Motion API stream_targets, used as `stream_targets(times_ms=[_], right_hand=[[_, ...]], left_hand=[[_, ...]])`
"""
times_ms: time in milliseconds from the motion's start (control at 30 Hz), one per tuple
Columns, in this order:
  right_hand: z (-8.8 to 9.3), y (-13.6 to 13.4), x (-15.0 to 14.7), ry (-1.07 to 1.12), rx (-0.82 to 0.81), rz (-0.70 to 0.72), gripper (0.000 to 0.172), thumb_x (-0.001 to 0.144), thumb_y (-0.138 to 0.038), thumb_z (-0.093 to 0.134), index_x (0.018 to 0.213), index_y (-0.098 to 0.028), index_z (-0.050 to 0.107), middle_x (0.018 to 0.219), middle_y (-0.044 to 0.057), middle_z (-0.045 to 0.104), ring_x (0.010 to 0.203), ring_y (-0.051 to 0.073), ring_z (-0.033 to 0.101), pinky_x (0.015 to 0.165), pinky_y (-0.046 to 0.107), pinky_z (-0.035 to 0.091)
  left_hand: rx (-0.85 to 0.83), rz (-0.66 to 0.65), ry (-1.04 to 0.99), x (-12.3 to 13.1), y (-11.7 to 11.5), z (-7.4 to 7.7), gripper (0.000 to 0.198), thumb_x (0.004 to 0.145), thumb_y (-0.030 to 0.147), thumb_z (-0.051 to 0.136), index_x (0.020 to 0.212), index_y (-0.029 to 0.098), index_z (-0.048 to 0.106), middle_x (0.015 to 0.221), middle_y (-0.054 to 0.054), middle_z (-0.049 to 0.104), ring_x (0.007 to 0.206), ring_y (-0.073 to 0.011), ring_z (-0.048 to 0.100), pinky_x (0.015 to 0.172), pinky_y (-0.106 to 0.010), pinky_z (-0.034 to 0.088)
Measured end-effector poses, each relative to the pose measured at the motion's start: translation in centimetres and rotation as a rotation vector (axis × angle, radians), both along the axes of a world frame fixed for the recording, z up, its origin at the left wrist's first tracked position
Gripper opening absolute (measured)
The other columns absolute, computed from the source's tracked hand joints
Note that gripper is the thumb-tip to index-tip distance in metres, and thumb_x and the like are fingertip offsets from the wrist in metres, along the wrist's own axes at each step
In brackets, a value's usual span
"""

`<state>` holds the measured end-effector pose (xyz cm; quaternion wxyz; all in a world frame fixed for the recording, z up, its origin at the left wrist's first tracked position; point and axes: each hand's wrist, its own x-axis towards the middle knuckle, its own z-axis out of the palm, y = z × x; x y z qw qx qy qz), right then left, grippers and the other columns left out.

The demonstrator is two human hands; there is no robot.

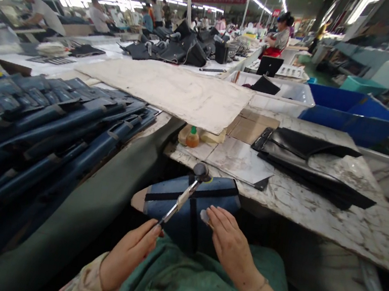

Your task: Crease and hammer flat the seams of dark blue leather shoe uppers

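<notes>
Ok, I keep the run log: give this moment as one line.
left hand: holds hammer | right hand: at pale piece | hammer head: over blue workpiece, contact unclear

Shiny metal hammer shaft [181, 200], matt cloth apron [187, 290]

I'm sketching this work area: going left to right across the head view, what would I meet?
Piled blue pieces, left hand, amber bottle, hammer head, right hand, blue bin.

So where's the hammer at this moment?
Near the middle of the head view, the hammer is in the left hand, its head showing against the far edge of the blue piece.
</notes>
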<state>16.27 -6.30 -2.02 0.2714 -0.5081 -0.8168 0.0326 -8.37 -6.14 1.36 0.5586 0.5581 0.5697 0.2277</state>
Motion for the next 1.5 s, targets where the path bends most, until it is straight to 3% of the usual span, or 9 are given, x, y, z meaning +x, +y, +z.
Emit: stream_targets(times_ms=[133, 267, 533, 667, 833, 967, 1233, 1367, 1500], right_hand=[[-0.3, -0.1, 0.0, -0.034, -0.013, -0.002, 0.049, 0.081, -0.001, 0.032, 0.127, -0.012, 0.047, 0.125, 0.008, 0.052, 0.118, 0.020, 0.043, 0.101, 0.038, 0.043], [-0.5, 0.0, 0.0, -0.038, 0.005, 0.003, 0.049, 0.080, 0.000, 0.033, 0.126, -0.011, 0.048, 0.125, 0.009, 0.052, 0.119, 0.019, 0.042, 0.101, 0.037, 0.043], [-0.9, -0.1, 0.1, -0.022, 0.046, 0.002, 0.051, 0.079, -0.001, 0.034, 0.126, -0.014, 0.048, 0.126, 0.008, 0.052, 0.120, 0.019, 0.042, 0.099, 0.037, 0.044], [-1.2, -0.1, 0.2, -0.027, 0.061, 0.007, 0.053, 0.080, -0.002, 0.035, 0.130, -0.016, 0.044, 0.127, 0.007, 0.051, 0.121, 0.020, 0.042, 0.099, 0.039, 0.044], [-1.3, 0.1, 0.4, -0.012, 0.059, 0.032, 0.053, 0.082, -0.005, 0.036, 0.133, -0.018, 0.040, 0.126, 0.007, 0.051, 0.119, 0.020, 0.044, 0.098, 0.038, 0.045], [-1.5, 0.3, 0.6, -0.004, 0.050, 0.033, 0.050, 0.084, -0.008, 0.036, 0.133, -0.018, 0.040, 0.126, 0.007, 0.051, 0.119, 0.020, 0.043, 0.099, 0.038, 0.044], [-1.4, 0.5, 0.6, 0.000, 0.049, 0.021, 0.049, 0.083, -0.009, 0.036, 0.131, -0.018, 0.042, 0.123, 0.007, 0.052, 0.116, 0.020, 0.046, 0.098, 0.039, 0.043], [-1.5, 0.4, 0.8, -0.016, 0.046, 0.035, 0.049, 0.083, -0.010, 0.036, 0.131, -0.019, 0.041, 0.124, 0.007, 0.051, 0.116, 0.020, 0.046, 0.098, 0.038, 0.043], [-1.3, 0.6, 1.0, 0.008, 0.040, 0.045, 0.047, 0.085, -0.009, 0.035, 0.131, -0.019, 0.041, 0.120, 0.007, 0.054, 0.113, 0.019, 0.048, 0.096, 0.036, 0.045]], left_hand=[[0.012, -0.102, 0.047, 1.3, 0.8, 0.7, 0.047, 0.078, 0.063, 0.039, 0.068, 0.018, 0.047, 0.049, 0.007, 0.032, 0.045, -0.0084, 0.030, 0.043, -0.021, 0.028], [0.044, -0.147, 0.014, 2.3, 1.4, 0.8, 0.042, 0.083, 0.058, 0.032, 0.076, 0.019, 0.047, 0.050, 0.008, 0.031, 0.044, -0.0090, 0.030, 0.044, -0.022, 0.028], [0.296, -0.309, 0.297, 5.0, 3.3, 0.8, 0.032, 0.088, 0.040, 0.030, 0.069, 0.019, 0.043, 0.060, 0.002, 0.044, 0.057, -0.0121, 0.042, 0.057, -0.025, 0.032], [0.298, -0.319, 0.348, 5.4, 3.2, 0.9, 0.031, 0.088, 0.039, 0.033, 0.069, 0.019, 0.045, 0.059, 0.002, 0.045, 0.055, -0.0118, 0.042, 0.055, -0.024, 0.033], [0.251, -0.219, 0.312, 2.0, 0.5, 1.0, 0.034, 0.088, 0.042, 0.033, 0.072, 0.018, 0.051, 0.062, 0.001, 0.050, 0.058, -0.0115, 0.045, 0.057, -0.023, 0.036], [0.192, -0.010, 0.237, -2.3, -3.2, 1.4, 0.037, 0.087, 0.049, 0.035, 0.077, 0.018, 0.054, 0.066, 0.000, 0.054, 0.060, -0.0122, 0.048, 0.060, -0.022, 0.040], [0.002, 0.324, 0.230, -8.4, -8.0, -0.6, 0.053, 0.078, 0.067, 0.039, 0.084, 0.018, 0.057, 0.055, 0.003, 0.043, 0.049, -0.0102, 0.040, 0.046, -0.020, 0.036], [0.047, 0.415, 0.248, -10.1, -8.3, -1.6, 0.059, 0.067, 0.074, 0.046, 0.079, 0.018, 0.059, 0.064, -0.001, 0.055, 0.054, -0.0125, 0.047, 0.054, -0.023, 0.043], [0.097, 0.391, 0.236, -9.5, -5.4, -1.9, 0.059, 0.074, 0.069, 0.042, 0.091, 0.015, 0.059, 0.066, -0.001, 0.057, 0.052, -0.0120, 0.048, 0.049, -0.022, 0.042]])
